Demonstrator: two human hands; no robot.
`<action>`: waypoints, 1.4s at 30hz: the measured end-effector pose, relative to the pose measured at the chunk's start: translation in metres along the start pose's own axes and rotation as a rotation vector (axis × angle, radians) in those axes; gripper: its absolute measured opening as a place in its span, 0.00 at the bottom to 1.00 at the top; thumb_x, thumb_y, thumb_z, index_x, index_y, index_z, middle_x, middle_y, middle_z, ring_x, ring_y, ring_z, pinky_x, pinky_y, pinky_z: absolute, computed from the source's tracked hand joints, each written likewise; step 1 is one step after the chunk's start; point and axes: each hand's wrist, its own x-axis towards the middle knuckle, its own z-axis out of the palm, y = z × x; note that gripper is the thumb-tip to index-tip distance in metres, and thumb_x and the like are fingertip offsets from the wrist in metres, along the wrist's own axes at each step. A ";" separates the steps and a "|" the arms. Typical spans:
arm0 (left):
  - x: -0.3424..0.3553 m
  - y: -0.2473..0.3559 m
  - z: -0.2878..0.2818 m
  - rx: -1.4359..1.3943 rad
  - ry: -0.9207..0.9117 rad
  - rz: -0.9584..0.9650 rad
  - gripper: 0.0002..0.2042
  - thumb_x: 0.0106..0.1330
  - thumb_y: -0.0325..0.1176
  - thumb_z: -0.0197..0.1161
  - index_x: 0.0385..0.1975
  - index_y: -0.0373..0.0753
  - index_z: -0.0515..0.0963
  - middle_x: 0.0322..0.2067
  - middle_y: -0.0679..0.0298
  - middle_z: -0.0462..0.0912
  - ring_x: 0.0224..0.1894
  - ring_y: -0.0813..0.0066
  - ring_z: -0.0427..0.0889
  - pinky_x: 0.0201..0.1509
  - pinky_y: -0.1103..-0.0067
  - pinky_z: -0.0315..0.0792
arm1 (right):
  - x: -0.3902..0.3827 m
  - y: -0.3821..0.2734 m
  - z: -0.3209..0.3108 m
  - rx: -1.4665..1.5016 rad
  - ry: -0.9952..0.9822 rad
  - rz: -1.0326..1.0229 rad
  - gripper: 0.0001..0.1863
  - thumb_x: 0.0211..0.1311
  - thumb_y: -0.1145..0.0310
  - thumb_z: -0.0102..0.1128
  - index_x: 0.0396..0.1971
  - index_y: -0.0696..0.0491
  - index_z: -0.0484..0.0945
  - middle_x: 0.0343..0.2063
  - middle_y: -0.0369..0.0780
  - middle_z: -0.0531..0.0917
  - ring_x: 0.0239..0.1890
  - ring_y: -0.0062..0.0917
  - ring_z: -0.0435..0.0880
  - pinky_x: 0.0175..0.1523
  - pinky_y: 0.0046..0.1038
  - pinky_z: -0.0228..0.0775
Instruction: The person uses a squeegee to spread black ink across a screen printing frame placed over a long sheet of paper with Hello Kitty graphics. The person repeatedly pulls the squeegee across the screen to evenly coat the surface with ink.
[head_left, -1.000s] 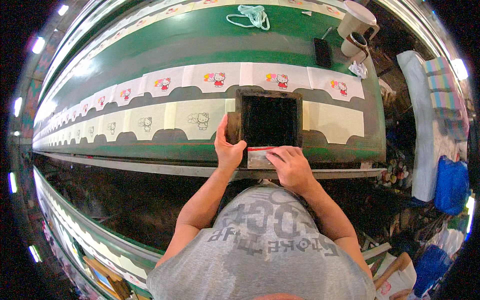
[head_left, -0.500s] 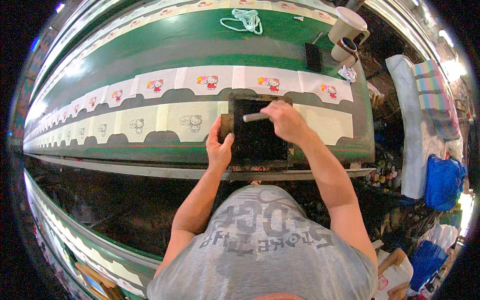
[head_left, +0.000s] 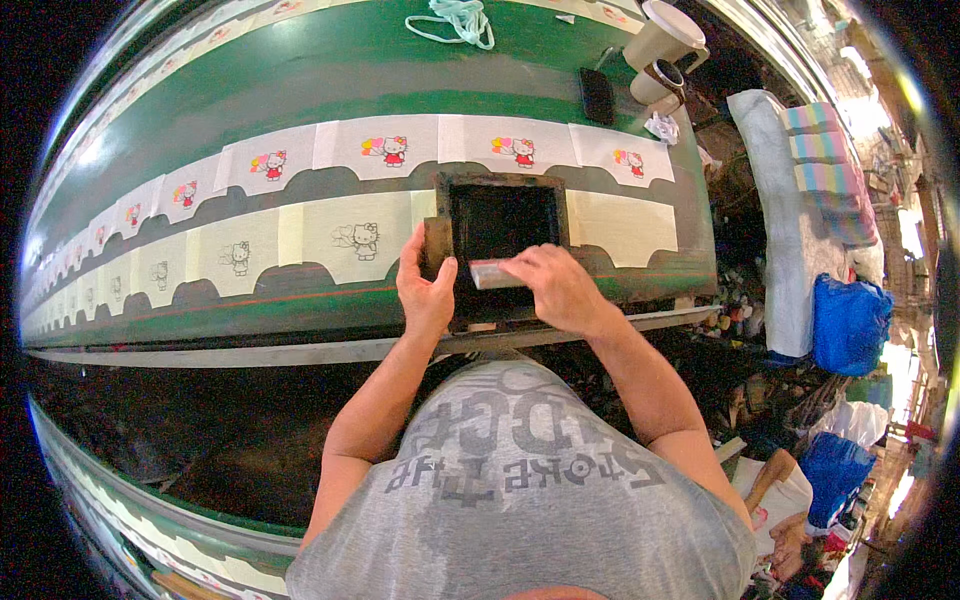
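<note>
A dark screen-printing frame (head_left: 505, 181) with a black mesh lies on the green table, over the near row of cloth pieces. My left hand (head_left: 427, 290) grips the frame's left side at a brown strip (head_left: 437, 245), thumb on the near part and fingers along the outside. In my right hand (head_left: 562, 290) is a flat grey squeegee (head_left: 496, 275), held over the near part of the mesh. Just left of the frame lies a pale cloth piece (head_left: 320, 215) with a black outline of a cartoon cat; the piece to its right (head_left: 625, 225) shows no print.
Behind the frame runs a row of white cloth pieces (head_left: 345, 130) with coloured cat prints. A blue cord bundle (head_left: 460, 22), a black phone (head_left: 597, 95), a pitcher (head_left: 660, 35) and a mug (head_left: 657, 85) are farther back. Blue bags (head_left: 850, 325) and another person (head_left: 775, 495) are at right.
My right hand has drawn the squeegee from the far part of the mesh toward me. My left hand keeps its grip on the frame. The whole view has shifted slightly.
</note>
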 end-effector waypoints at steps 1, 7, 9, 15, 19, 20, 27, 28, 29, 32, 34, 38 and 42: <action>-0.001 0.002 0.002 -0.013 -0.001 0.000 0.36 0.71 0.21 0.72 0.81 0.32 0.69 0.71 0.51 0.81 0.70 0.64 0.82 0.76 0.68 0.75 | -0.008 -0.006 0.002 0.021 -0.002 0.006 0.29 0.57 0.79 0.63 0.61 0.52 0.89 0.47 0.46 0.90 0.53 0.47 0.86 0.63 0.46 0.78; -0.006 0.016 0.009 0.220 0.018 0.112 0.43 0.62 0.18 0.69 0.82 0.33 0.66 0.72 0.48 0.78 0.74 0.58 0.78 0.79 0.66 0.72 | -0.033 -0.021 0.005 0.043 -0.028 0.055 0.26 0.59 0.77 0.67 0.60 0.54 0.88 0.54 0.45 0.89 0.56 0.46 0.86 0.65 0.45 0.78; -0.004 0.009 0.008 0.184 0.015 0.101 0.45 0.58 0.17 0.67 0.82 0.32 0.67 0.73 0.47 0.77 0.75 0.56 0.77 0.80 0.65 0.70 | -0.041 -0.009 0.016 0.073 0.064 0.005 0.24 0.60 0.72 0.72 0.59 0.52 0.89 0.53 0.42 0.90 0.57 0.44 0.86 0.62 0.46 0.79; -0.025 0.028 0.049 0.189 0.023 0.220 0.46 0.56 0.14 0.66 0.82 0.28 0.65 0.76 0.47 0.74 0.79 0.57 0.74 0.85 0.66 0.66 | -0.085 0.013 0.003 0.141 0.306 0.041 0.24 0.55 0.77 0.77 0.55 0.51 0.90 0.53 0.38 0.90 0.58 0.40 0.88 0.64 0.45 0.78; -0.041 0.022 0.118 0.174 -0.016 0.246 0.46 0.56 0.14 0.65 0.83 0.27 0.64 0.78 0.46 0.72 0.81 0.56 0.72 0.86 0.66 0.64 | -0.137 0.052 -0.013 0.072 0.417 0.090 0.25 0.53 0.80 0.77 0.54 0.51 0.91 0.53 0.39 0.90 0.59 0.40 0.88 0.66 0.46 0.77; -0.045 0.014 0.138 0.157 -0.028 0.231 0.46 0.56 0.14 0.65 0.83 0.27 0.64 0.78 0.46 0.72 0.81 0.56 0.72 0.86 0.66 0.63 | -0.151 0.064 -0.022 0.068 0.390 0.117 0.25 0.53 0.82 0.75 0.53 0.51 0.91 0.54 0.40 0.90 0.60 0.42 0.88 0.66 0.46 0.77; -0.077 -0.004 0.250 0.029 -0.027 0.109 0.47 0.57 0.14 0.65 0.85 0.29 0.62 0.78 0.48 0.72 0.81 0.58 0.71 0.85 0.68 0.63 | -0.222 0.131 -0.058 0.038 0.375 0.159 0.29 0.54 0.88 0.66 0.57 0.51 0.90 0.57 0.42 0.89 0.61 0.44 0.87 0.66 0.47 0.76; -0.080 0.002 0.260 -0.010 -0.036 0.078 0.47 0.57 0.14 0.65 0.85 0.29 0.62 0.78 0.49 0.73 0.81 0.59 0.71 0.85 0.69 0.63 | -0.227 0.137 -0.061 0.037 0.375 0.150 0.28 0.54 0.87 0.66 0.56 0.51 0.90 0.57 0.42 0.89 0.61 0.44 0.87 0.67 0.47 0.76; -0.081 0.005 0.265 -0.049 -0.044 0.047 0.47 0.57 0.14 0.65 0.85 0.29 0.62 0.78 0.49 0.73 0.80 0.60 0.72 0.84 0.69 0.64 | -0.229 0.143 -0.064 0.035 0.342 0.147 0.28 0.53 0.86 0.67 0.56 0.52 0.90 0.57 0.42 0.89 0.61 0.44 0.86 0.67 0.47 0.76; -0.081 -0.008 0.270 0.065 -0.029 0.099 0.49 0.56 0.15 0.65 0.85 0.31 0.62 0.77 0.50 0.75 0.77 0.62 0.75 0.82 0.69 0.69 | -0.227 0.149 -0.082 -0.003 0.228 0.114 0.26 0.54 0.83 0.68 0.56 0.53 0.89 0.57 0.43 0.88 0.61 0.42 0.86 0.67 0.46 0.76; -0.081 -0.005 0.274 0.052 -0.034 0.079 0.49 0.55 0.15 0.66 0.85 0.31 0.62 0.76 0.51 0.76 0.76 0.63 0.77 0.81 0.68 0.71 | -0.222 0.156 -0.087 -0.093 0.177 0.030 0.22 0.58 0.76 0.68 0.54 0.53 0.89 0.55 0.42 0.89 0.60 0.42 0.87 0.67 0.46 0.77; -0.081 -0.006 0.272 0.023 -0.047 0.032 0.48 0.55 0.15 0.65 0.85 0.31 0.63 0.77 0.51 0.75 0.77 0.63 0.76 0.81 0.69 0.69 | -0.212 0.166 -0.096 -0.080 0.059 -0.029 0.20 0.62 0.70 0.66 0.54 0.54 0.89 0.52 0.43 0.89 0.58 0.44 0.87 0.66 0.47 0.78; -0.078 0.003 0.274 0.039 -0.053 0.010 0.48 0.56 0.15 0.65 0.85 0.31 0.63 0.77 0.51 0.74 0.78 0.63 0.74 0.82 0.70 0.67 | -0.190 0.184 -0.126 0.035 -0.118 -0.003 0.18 0.63 0.75 0.64 0.53 0.57 0.88 0.49 0.46 0.89 0.55 0.47 0.87 0.63 0.46 0.80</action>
